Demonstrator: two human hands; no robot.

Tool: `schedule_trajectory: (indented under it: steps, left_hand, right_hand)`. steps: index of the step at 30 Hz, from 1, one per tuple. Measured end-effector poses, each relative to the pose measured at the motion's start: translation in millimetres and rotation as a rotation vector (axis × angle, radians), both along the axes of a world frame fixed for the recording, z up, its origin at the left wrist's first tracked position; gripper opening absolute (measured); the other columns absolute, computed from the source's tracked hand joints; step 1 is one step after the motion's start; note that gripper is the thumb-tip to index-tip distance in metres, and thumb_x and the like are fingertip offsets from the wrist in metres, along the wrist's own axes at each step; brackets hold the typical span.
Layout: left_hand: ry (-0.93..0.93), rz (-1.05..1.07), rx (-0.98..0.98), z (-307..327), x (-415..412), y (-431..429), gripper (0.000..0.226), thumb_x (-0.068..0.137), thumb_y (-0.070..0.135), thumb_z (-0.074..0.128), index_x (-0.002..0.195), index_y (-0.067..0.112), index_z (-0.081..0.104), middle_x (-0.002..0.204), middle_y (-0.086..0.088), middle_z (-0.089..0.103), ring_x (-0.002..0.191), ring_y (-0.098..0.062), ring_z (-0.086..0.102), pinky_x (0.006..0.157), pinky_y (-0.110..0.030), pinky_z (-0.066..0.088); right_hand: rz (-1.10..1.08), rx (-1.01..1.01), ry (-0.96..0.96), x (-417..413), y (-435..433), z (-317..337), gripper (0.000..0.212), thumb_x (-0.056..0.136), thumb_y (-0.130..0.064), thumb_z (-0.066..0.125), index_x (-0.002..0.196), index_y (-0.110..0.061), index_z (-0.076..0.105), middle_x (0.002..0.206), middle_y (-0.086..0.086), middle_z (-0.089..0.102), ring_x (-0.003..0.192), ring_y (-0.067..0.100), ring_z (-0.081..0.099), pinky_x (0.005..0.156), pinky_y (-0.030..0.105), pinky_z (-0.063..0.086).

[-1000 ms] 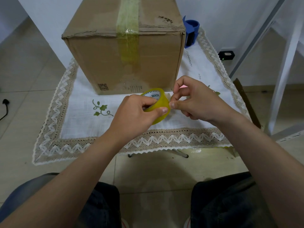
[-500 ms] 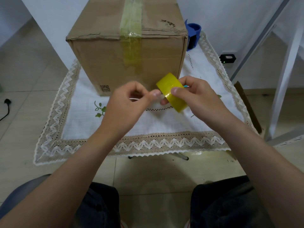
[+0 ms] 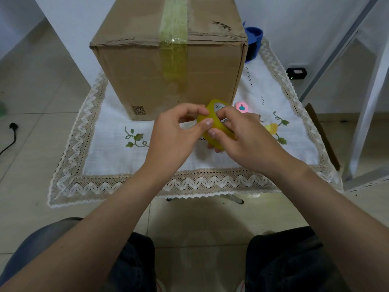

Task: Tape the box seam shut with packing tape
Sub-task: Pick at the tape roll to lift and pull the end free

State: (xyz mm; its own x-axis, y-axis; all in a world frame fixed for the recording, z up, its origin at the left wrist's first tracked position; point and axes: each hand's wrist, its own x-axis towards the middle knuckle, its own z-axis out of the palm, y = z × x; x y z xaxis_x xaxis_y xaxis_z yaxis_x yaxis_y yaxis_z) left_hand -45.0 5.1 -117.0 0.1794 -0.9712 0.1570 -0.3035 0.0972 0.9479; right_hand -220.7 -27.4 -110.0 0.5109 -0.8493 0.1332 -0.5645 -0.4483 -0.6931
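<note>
The right hand [image 3: 242, 135] holds the tape roll [image 3: 216, 127], its fingers [image 3: 224, 111] hooked through the core and curled narrow around the yellow band. The left hand [image 3: 174, 131] pinches at the roll's near face, thumb and forefinger tips pressed close together on the band, most likely hunting for the free end; no loose tail of tape shows, so whether the end is lifted cannot be told.

The roll hangs above the counter [image 3: 147, 175], between the two sets of fingers and just in front of the box [image 3: 164, 66], which stands beyond them. The roll is tilted: its core axis runs up and away to the right, the printed inner ring facing upward toward the camera, and the band's width slants down toward the left fingers.

Risks from here, as a judgement: a nail could split the edge and peel a sliver instead of the full width; a freed end could fold back and stick to itself or to the fingers; a hard pull with only a loose hold through the core could twist the roll out of the right hand. A strip [image 3: 173, 39] already runs along the box top and down its front face, so a fresh strip laid off-line could wrinkle over it.
</note>
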Motion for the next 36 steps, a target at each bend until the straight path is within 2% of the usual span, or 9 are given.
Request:
schedule_trajectory:
  steps: [4, 11, 14, 16, 20, 24, 28, 32, 36]
  left_hand:
    - [0.047, 0.026, 0.026, -3, 0, 0, 0.011, 0.089, 0.02, 0.084, 0.091, 0.03, 0.081, 0.112, 0.01, 0.081, 0.109, -0.013, 0.075, 0.102, -0.046, 0.059]
    - [0.152, 0.027, 0.108, -5, 0, -1, 0.012, 0.089, 0.01, 0.083, 0.101, 0.007, 0.084, 0.116, -0.003, 0.081, 0.108, -0.02, 0.077, 0.102, -0.045, 0.06]
    - [0.155, 0.017, 0.132, -6, 0, -2, 0.012, 0.089, 0.01, 0.082, 0.101, 0.007, 0.084, 0.116, -0.002, 0.081, 0.109, -0.022, 0.077, 0.101, -0.043, 0.061]
    - [0.152, 0.015, 0.144, -6, 0, -3, 0.01, 0.09, 0.01, 0.082, 0.1, 0.009, 0.084, 0.117, -0.001, 0.081, 0.108, -0.019, 0.077, 0.098, -0.035, 0.062]
    - [0.12, -0.009, 0.15, -6, 0, -3, 0.004, 0.093, 0.011, 0.079, 0.095, 0.014, 0.082, 0.119, 0.0, 0.079, 0.098, -0.01, 0.075, 0.08, -0.015, 0.057]
    - [0.078, -0.04, 0.14, -6, -1, -4, 0.016, 0.095, 0.011, 0.076, 0.084, 0.023, 0.078, 0.122, -0.002, 0.076, 0.101, -0.01, 0.071, 0.087, -0.023, 0.054]
    - [0.011, -0.07, 0.118, -7, -6, -3, 0.026, 0.098, 0.012, 0.072, 0.079, 0.03, 0.073, 0.127, -0.002, 0.073, 0.106, -0.014, 0.073, 0.097, -0.03, 0.056]
    - [0.099, 0.002, 0.115, -9, -7, -3, 0.016, 0.096, 0.012, 0.076, 0.091, 0.026, 0.069, 0.123, -0.001, 0.076, 0.105, -0.017, 0.078, 0.099, -0.036, 0.062]
    - [0.118, 0.017, 0.121, -11, -4, -3, 0.013, 0.093, 0.014, 0.08, 0.104, 0.02, 0.078, 0.113, -0.001, 0.081, 0.106, -0.017, 0.078, 0.099, -0.039, 0.062]
  right_hand:
    - [0.005, -0.005, 0.004, 1, 2, 0, 0.014, 0.101, -0.031, 0.059, 0.106, -0.019, 0.052, 0.08, -0.011, 0.076, 0.08, 0.019, 0.072, 0.094, 0.056, 0.052]
    - [-0.005, -0.021, 0.049, 3, 3, -2, 0.016, 0.103, -0.029, 0.059, 0.107, -0.015, 0.053, 0.085, 0.001, 0.074, 0.078, 0.025, 0.071, 0.091, 0.056, 0.053]
    - [0.002, -0.029, 0.067, 4, 4, -2, 0.015, 0.103, -0.027, 0.059, 0.106, -0.014, 0.052, 0.084, 0.001, 0.074, 0.078, 0.025, 0.071, 0.091, 0.055, 0.053]
    - [0.003, -0.037, 0.078, 4, 4, -2, 0.015, 0.103, -0.026, 0.058, 0.106, -0.013, 0.051, 0.083, 0.001, 0.074, 0.077, 0.025, 0.072, 0.09, 0.055, 0.053]
    - [0.004, -0.053, 0.103, 4, 4, -1, 0.015, 0.103, -0.025, 0.058, 0.105, -0.012, 0.052, 0.082, 0.007, 0.073, 0.075, 0.029, 0.07, 0.09, 0.053, 0.052]
    - [-0.001, -0.056, 0.129, 6, 5, -2, 0.015, 0.103, -0.026, 0.058, 0.104, -0.013, 0.051, 0.082, 0.007, 0.073, 0.075, 0.029, 0.07, 0.089, 0.048, 0.051]
    - [-0.035, -0.056, 0.126, 8, 5, 0, 0.014, 0.103, -0.025, 0.057, 0.105, -0.013, 0.051, 0.086, 0.009, 0.072, 0.076, 0.031, 0.071, 0.088, 0.053, 0.052]
    - [-0.063, -0.03, 0.116, 10, 5, 1, 0.016, 0.103, -0.026, 0.058, 0.108, -0.012, 0.053, 0.091, 0.008, 0.072, 0.081, 0.03, 0.071, 0.09, 0.055, 0.053]
    - [-0.068, -0.018, 0.13, 10, 6, 2, 0.017, 0.103, -0.028, 0.057, 0.109, -0.013, 0.052, 0.089, 0.007, 0.072, 0.08, 0.03, 0.071, 0.092, 0.055, 0.051]
